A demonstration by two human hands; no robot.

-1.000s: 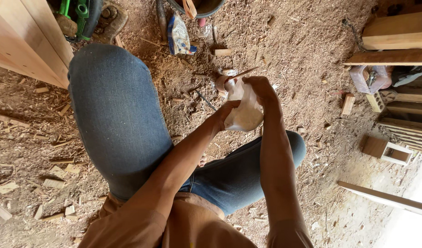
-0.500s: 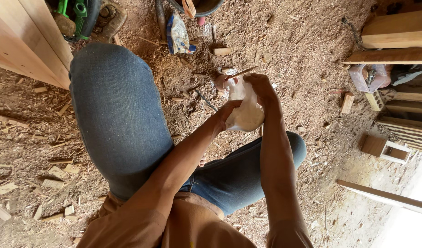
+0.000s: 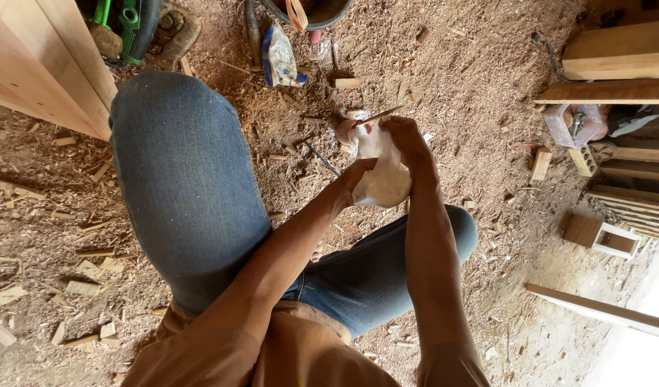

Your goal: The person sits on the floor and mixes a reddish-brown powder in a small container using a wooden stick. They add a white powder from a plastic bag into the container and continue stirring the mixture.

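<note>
A pale, rounded piece of carved wood [image 3: 380,175] is held between my two hands above the sawdust floor, just beyond my knees in blue jeans. My left hand [image 3: 356,179] grips its near, left side from below. My right hand [image 3: 403,136] closes over its far end, and a thin wooden stick or tool handle [image 3: 376,117] pokes out leftward from that hand. What the tool's tip looks like is hidden by the fingers.
Sawdust and wood chips cover the ground. Pale planks [image 3: 43,64] lean at top left beside a green tool [image 3: 125,18]. A dark bucket [image 3: 308,11] and a small bag [image 3: 281,61] lie ahead. Boards [image 3: 616,64] and small wooden boxes [image 3: 600,235] stand at right.
My hands and the wood piece have barely shifted; the piece looks turned slightly within my grip.
</note>
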